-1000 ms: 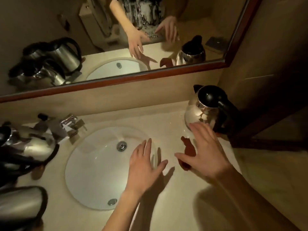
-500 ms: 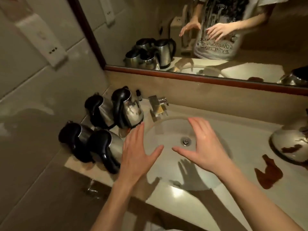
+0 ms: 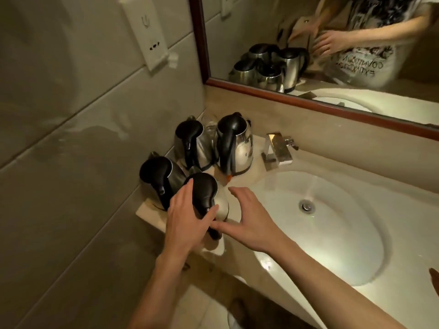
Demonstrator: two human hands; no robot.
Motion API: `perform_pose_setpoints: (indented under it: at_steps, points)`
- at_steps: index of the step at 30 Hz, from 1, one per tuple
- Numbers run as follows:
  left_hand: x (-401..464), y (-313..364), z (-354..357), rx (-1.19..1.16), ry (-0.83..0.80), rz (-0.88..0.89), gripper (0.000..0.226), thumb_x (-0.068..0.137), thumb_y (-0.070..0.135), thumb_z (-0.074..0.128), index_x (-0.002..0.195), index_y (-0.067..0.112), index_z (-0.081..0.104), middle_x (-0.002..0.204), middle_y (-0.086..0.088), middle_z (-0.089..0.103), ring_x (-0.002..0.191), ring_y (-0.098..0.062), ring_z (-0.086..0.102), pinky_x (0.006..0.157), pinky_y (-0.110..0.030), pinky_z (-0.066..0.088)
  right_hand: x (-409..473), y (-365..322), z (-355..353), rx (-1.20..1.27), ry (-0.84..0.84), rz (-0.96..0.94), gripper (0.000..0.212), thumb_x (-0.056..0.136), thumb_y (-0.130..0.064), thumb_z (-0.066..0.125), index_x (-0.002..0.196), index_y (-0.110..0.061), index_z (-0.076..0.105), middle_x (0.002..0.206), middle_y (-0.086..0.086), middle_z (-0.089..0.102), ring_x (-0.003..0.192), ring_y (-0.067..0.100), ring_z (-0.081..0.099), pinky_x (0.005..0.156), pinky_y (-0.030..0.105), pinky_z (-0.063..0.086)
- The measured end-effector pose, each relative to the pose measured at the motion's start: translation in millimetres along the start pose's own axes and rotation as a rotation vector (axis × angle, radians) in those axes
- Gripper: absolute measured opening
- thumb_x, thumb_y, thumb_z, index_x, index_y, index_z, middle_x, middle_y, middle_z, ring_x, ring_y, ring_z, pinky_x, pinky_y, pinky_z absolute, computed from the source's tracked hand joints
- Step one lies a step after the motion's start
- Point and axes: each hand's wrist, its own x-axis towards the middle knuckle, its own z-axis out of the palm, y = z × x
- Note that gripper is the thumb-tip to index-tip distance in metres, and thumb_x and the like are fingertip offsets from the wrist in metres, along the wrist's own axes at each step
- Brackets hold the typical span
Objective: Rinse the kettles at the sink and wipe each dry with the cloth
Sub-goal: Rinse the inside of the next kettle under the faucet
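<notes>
Head view, both hands spread loose around nearest kettle (image 3: 215, 198), left hand (image 3: 187, 214) hiding its handle, right hand (image 3: 249, 219) beside.

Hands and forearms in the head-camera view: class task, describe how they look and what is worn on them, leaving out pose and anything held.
Both the left hand and the right hand are bare, with no gloves. No ring, watch or bracelet shows on either. Both forearms are uncovered to the bottom edge of the picture, so no sleeve appears there. The mirror reflects a short-sleeved white T-shirt with a black print and reversed lettering.

Left hand (image 3: 187, 214) and right hand (image 3: 247, 219) outstretched (fingers spread).
</notes>
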Motion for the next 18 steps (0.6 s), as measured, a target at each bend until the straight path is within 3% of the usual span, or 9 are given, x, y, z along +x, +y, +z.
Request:
perform_pose_setpoints:
  at_steps: [4, 7, 9, 12, 16, 18]
  points:
    - [16.9, -17.6, 2.6, 0.000, -0.040, 0.014, 0.083, 0.093, 0.047, 0.066, 0.159, 0.023, 0.023, 0.161, 0.003, 0.030, 0.149, -0.015, 0.021, 0.120, -0.040, 0.028, 12.6, -3.8, 30.6, 0.064, -0.051, 0.140, 0.073, 0.084, -0.068, 0.069, 0.137, -0.020, 0.052, 0.130, -0.003, 0.056, 0.111, 0.012, 0.054, 0.095, 0.027, 0.050]
    - [28.1, -25.4, 2.9, -0.012, -0.051, 0.042, 0.081, 0.092, 0.040, 0.069, 0.158, 0.021, 0.026, 0.159, 0.000, 0.032, 0.148, -0.016, 0.022, 0.120, -0.041, 0.029, 18.5, -11.1, 42.8, 0.152, -0.080, 0.193, 0.041, 0.095, -0.053, 0.066, 0.097, -0.012, 0.062, 0.092, 0.008, 0.063, 0.076, 0.012, 0.054, 0.069, 0.019, 0.045]
    - [33.2, -29.9, 2.8, -0.033, -0.070, 0.046, 0.083, 0.091, 0.040, 0.071, 0.158, 0.021, 0.026, 0.160, 0.000, 0.031, 0.149, -0.016, 0.021, 0.119, -0.041, 0.028, 20.8, -12.7, 49.2, 0.233, -0.116, 0.201, 0.038, 0.099, -0.049, 0.061, 0.079, -0.017, 0.057, 0.076, 0.009, 0.061, 0.064, 0.011, 0.051, 0.063, 0.021, 0.046]
    - [39.0, -36.0, 3.6, -0.108, -0.103, 0.041, 0.087, 0.088, 0.041, 0.075, 0.158, 0.023, 0.027, 0.161, 0.003, 0.028, 0.149, -0.016, 0.020, 0.121, -0.045, 0.028, 24.9, -4.4, 61.5, 0.343, -0.153, 0.261, 0.047, 0.098, -0.059, 0.057, 0.077, -0.018, 0.058, 0.072, 0.009, 0.064, 0.066, 0.017, 0.058, 0.072, 0.040, 0.052]
    - [41.9, -42.5, 7.1, -0.223, -0.127, 0.010, 0.090, 0.084, 0.042, 0.078, 0.157, 0.031, 0.025, 0.162, 0.008, 0.025, 0.149, -0.017, 0.024, 0.120, -0.045, 0.032, 27.2, 3.9, 75.3, 0.434, -0.135, 0.336, 0.057, 0.092, -0.070, 0.055, 0.084, -0.014, 0.062, 0.073, 0.002, 0.059, 0.068, 0.016, 0.056, 0.072, 0.036, 0.048]
    - [39.2, -47.1, 9.5, -0.254, -0.127, 0.005, 0.088, 0.085, 0.043, 0.078, 0.156, 0.032, 0.027, 0.160, 0.010, 0.027, 0.148, -0.015, 0.027, 0.118, -0.045, 0.035, 25.6, 9.1, 77.4, 0.467, -0.096, 0.345, 0.053, 0.094, -0.067, 0.056, 0.080, -0.016, 0.059, 0.071, 0.002, 0.056, 0.066, 0.017, 0.054, 0.070, 0.035, 0.046]
